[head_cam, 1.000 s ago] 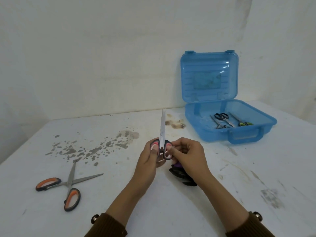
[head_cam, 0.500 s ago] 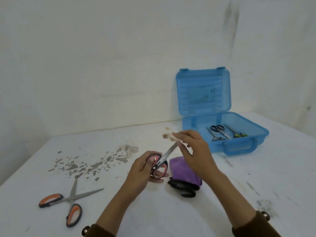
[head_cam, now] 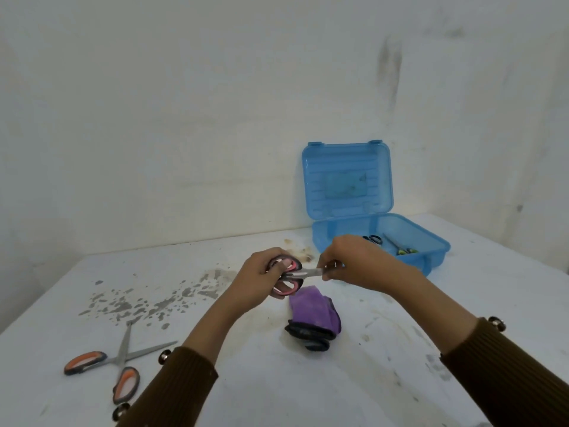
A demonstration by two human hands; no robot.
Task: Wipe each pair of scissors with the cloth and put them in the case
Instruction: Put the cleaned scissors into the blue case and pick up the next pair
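My left hand (head_cam: 257, 280) grips the pink-and-black handles of a pair of scissors (head_cam: 292, 274), held above the table with the blades lying level and pointing right. My right hand (head_cam: 354, 261) pinches the blade tips. Below them a folded purple cloth with a dark edge (head_cam: 315, 318) lies on the table, touched by neither hand. A second pair, orange-handled scissors (head_cam: 114, 362), lies spread open at the near left. The blue plastic case (head_cam: 431, 257) stands open at the back right, with small black-handled (head_cam: 374, 239) and green-handled scissors (head_cam: 400, 248) inside.
The white table (head_cam: 277, 380) carries grey paint-like specks at the left and brown stains near the case. A white wall runs close behind the table and the case lid leans toward it.
The scissors have swung from upright to level, blades pointing right. My right hand left the handles and moved to the blade tips. The cloth now lies uncovered on the table.
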